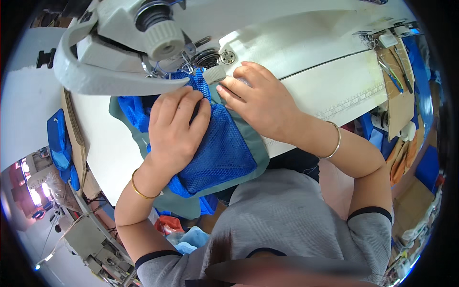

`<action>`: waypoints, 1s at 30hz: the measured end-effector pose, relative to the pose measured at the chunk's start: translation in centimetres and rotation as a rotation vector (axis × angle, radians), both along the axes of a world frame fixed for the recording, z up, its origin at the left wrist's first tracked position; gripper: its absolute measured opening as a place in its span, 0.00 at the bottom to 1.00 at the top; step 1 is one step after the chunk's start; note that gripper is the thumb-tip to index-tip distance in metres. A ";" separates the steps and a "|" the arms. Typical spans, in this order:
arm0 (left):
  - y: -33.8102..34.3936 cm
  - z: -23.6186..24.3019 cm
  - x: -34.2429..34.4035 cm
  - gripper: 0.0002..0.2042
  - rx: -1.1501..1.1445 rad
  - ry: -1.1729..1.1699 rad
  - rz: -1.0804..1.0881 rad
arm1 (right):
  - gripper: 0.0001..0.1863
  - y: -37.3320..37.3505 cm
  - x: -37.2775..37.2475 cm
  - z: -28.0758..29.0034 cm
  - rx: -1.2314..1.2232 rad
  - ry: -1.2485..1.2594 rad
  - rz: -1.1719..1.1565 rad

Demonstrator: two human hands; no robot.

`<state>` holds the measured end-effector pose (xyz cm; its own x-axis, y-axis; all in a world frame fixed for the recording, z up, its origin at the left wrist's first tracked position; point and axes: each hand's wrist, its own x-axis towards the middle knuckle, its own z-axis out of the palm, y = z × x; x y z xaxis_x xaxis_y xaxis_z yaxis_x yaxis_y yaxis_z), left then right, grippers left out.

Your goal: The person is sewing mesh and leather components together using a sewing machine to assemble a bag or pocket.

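Note:
Blue mesh fabric (pixel 221 143) lies on a grey-green cloth panel (pixel 260 160) at the front of a white sewing machine (pixel 119 79). My left hand (pixel 177 124) rests palm down on the mesh, its fingers slightly bent and apart, with the tips near the needle area. My right hand (pixel 260 98) is just right of the needle area, fingers spread and the nearest fingertips at the edge of the mesh and panel. The needle and presser foot are hidden behind the machine's head and a white knob (pixel 214 74).
The white sewing table (pixel 334 91) has a printed ruler along its front edge. Scissors (pixel 370 42) and pens (pixel 391 74) lie at the far right. Blue folded pieces (pixel 61 143) sit at the left, beside a cardboard edge (pixel 74 138). Blue and red cloth hangs below the table.

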<state>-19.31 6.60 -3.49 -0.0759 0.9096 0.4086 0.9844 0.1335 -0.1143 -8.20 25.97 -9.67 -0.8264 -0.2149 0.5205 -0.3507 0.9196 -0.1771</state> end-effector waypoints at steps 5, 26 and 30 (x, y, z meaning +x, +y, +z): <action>-0.4 -0.9 0.0 0.14 -0.109 -0.084 -0.055 | 0.17 -0.2 -0.1 0.0 -0.027 0.032 -0.010; -0.4 -1.0 0.5 0.15 0.012 -0.094 -0.076 | 0.15 0.6 -0.2 0.3 -0.132 -0.010 0.123; -0.2 -0.3 0.8 0.16 -0.032 -0.118 -0.035 | 0.14 0.9 -0.1 0.7 -0.084 -0.001 0.155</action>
